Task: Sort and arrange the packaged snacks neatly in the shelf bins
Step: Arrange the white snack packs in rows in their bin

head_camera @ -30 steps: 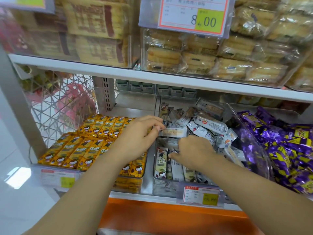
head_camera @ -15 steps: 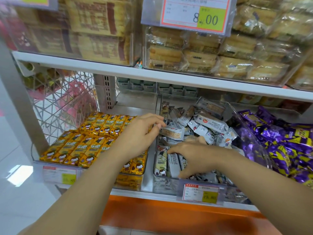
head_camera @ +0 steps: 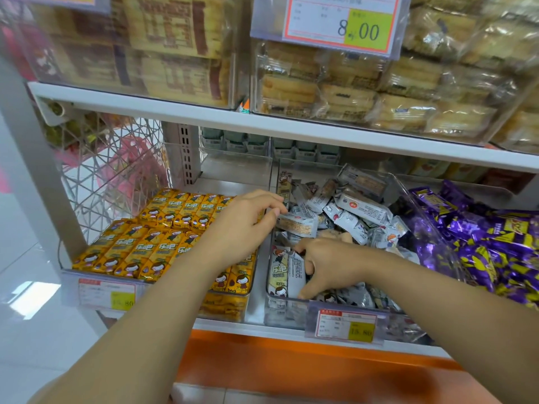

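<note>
A clear middle bin (head_camera: 287,309) holds several white and grey snack packets, loose at the back and standing in a row at the front. My left hand (head_camera: 243,225) reaches over the bin's left wall and pinches one white packet (head_camera: 299,225) at its end. My right hand (head_camera: 328,265) lies low in the front of the bin, thumb and fingers curled round an upright white packet (head_camera: 296,271) next to a cream one (head_camera: 278,271). To the left, yellow packets (head_camera: 140,249) lie in neat rows in their own bin.
A bin of purple wrapped sweets (head_camera: 490,246) stands at the right. The upper shelf (head_camera: 262,123) carries clear boxes of biscuits with a price card (head_camera: 338,21). Price tags (head_camera: 345,326) hang on the bin fronts. A wire mesh panel (head_camera: 110,176) closes the left side.
My right hand has moved down and forward from the loose pile to the front row and now grips an upright packet. My left hand stays on the white packet.
</note>
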The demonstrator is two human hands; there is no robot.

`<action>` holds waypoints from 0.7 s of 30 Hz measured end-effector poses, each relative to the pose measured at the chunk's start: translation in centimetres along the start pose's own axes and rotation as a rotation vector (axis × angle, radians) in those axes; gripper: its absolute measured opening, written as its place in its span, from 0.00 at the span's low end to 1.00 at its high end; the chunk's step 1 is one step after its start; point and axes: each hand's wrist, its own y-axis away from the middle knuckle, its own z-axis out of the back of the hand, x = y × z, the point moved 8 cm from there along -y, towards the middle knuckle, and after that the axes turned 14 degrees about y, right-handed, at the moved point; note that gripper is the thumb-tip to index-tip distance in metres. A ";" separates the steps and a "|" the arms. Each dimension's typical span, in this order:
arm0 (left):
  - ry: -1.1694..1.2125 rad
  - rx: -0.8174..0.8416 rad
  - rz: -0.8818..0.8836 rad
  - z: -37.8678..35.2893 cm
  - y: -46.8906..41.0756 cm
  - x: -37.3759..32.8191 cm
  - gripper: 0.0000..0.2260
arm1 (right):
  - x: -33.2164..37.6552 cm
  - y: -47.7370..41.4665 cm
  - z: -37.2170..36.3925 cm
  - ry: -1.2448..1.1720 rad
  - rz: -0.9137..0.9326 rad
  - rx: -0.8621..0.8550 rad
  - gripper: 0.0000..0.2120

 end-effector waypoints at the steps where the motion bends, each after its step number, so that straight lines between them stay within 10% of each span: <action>1: 0.000 0.001 -0.001 0.0 0.0 0.0 0.10 | -0.1 0.2 0.1 -0.034 -0.002 -0.002 0.31; 8: 0.009 0.001 -0.008 0.0 0.0 -0.2 0.10 | 1.2 0.5 0.1 0.067 0.020 -0.082 0.22; 13: -0.001 0.002 -0.012 0.0 0.1 -0.2 0.11 | -0.2 0.2 0.8 0.139 -0.110 -0.117 0.40; 21: 0.013 -0.007 -0.013 0.0 0.1 -0.3 0.10 | 0.5 -0.3 0.3 0.063 -0.055 -0.047 0.40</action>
